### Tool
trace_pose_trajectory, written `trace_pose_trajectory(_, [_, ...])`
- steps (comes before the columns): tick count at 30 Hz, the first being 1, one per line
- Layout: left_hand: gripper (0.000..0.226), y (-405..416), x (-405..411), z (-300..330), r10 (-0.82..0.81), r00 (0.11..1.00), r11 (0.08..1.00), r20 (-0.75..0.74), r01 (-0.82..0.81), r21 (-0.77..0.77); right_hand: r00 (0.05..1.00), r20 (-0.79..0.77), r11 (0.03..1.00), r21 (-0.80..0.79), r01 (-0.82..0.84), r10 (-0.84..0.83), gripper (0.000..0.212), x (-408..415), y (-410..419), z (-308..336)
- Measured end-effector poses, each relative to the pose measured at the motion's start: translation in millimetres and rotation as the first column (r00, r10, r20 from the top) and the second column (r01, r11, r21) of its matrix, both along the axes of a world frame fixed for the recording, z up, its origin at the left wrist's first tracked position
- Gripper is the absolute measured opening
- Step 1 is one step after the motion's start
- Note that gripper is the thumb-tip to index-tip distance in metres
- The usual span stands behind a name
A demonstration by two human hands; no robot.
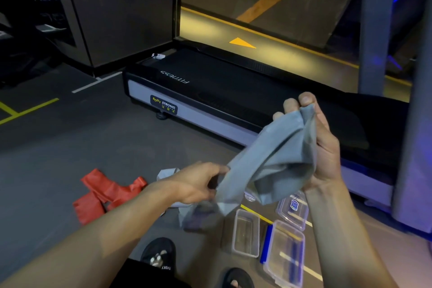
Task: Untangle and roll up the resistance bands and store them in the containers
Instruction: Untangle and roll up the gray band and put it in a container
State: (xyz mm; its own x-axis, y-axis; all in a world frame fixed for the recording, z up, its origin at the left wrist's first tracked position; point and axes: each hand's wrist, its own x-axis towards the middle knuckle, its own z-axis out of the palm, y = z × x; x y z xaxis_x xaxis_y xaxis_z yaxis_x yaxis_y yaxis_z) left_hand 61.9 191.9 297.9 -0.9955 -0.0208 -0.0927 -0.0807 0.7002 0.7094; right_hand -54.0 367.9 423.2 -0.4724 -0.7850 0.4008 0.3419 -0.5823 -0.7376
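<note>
The person holds the grey band [275, 159] in the air above the floor, so the step in hand seems to be the untangling. The right hand [320, 142] pinches its upper end between thumb and fingers, and the left hand [198, 182] grips its lower part. The red band [102, 194] lies on the floor [93, 147], and the clear containers [246, 231] stand open below. Next, I think, the band must be pulled flat before rolling.

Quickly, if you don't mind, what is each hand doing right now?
Left hand: grips the grey band at its lower end.
Right hand: pinches the band's upper end.
</note>
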Motion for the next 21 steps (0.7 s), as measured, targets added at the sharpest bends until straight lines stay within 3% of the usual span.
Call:
trace_pose_trajectory(1, [0.043, -1.3, -1.1, -1.5, 0.007, 1.000, 0.999, -0.016, -0.008, -0.038, 1.000, -0.006, 1.000, 0.004, 0.004, -0.004, 0.004, 0.8, -0.4, 0.4])
trace_pose_trajectory(3, [0.062, -1.4, 1.0, -3.4, 0.001, 1.000, 1.000, 0.025, 0.000, -0.031, 1.000, -0.007, 1.000, 0.011, 0.010, -0.010, 0.003, 1.9, -1.1, 1.4])
trace_pose_trajectory(5, [0.078, -1.0, 3.3, -1.5, -0.022, 0.994, 0.997, 0.107, 0.014, 0.071, 1.000, 0.010, 1.000, -0.008, 0.009, -0.008, 0.010, 2.4, -1.4, 1.7])
trace_pose_trajectory(8, [0.054, 2.2, 4.3, 2.6, -0.103, 0.992, 0.978, 0.068, 0.088, 0.192, 0.999, 0.040, 1.000, -0.022, -0.001, 0.002, 0.025, 1.2, -1.5, 1.2])
trace_pose_trajectory(10, [0.038, 4.4, 5.1, 7.2, -0.117, 0.993, 0.971, -0.017, 0.118, 0.210, 0.999, 0.032, 1.000, -0.028, -0.008, 0.009, 0.019, 0.6, -2.1, 0.7])
trace_pose_trajectory(12, [0.041, 8.8, 5.3, 12.3, -0.090, 0.993, 0.936, -0.079, 0.112, 0.334, 0.999, 0.025, 1.000, -0.008, -0.021, 0.021, 0.008, -0.4, -3.1, 1.5])
trace_pose_trajectory(14, [0.039, 13.1, 5.9, 23.1, -0.050, 0.993, 0.894, -0.104, 0.091, 0.438, 0.999, 0.048, 0.999, 0.051, -0.015, 0.013, 0.026, -3.8, -1.3, 0.6])
trace_pose_trajectory(18, [0.011, 7.2, 11.2, 38.2, -0.064, 0.985, 0.888, -0.162, 0.130, 0.441, 0.999, 0.017, 1.000, 0.002, 0.028, -0.028, 0.015, -11.1, 4.5, -0.8])
trace_pose_trajectory(21, [0.017, 1.3, 16.0, 36.9, -0.053, 0.978, 0.896, -0.202, 0.136, 0.422, 0.997, 0.037, 0.996, 0.055, 0.065, -0.067, 0.030, -19.4, 10.1, -4.3])
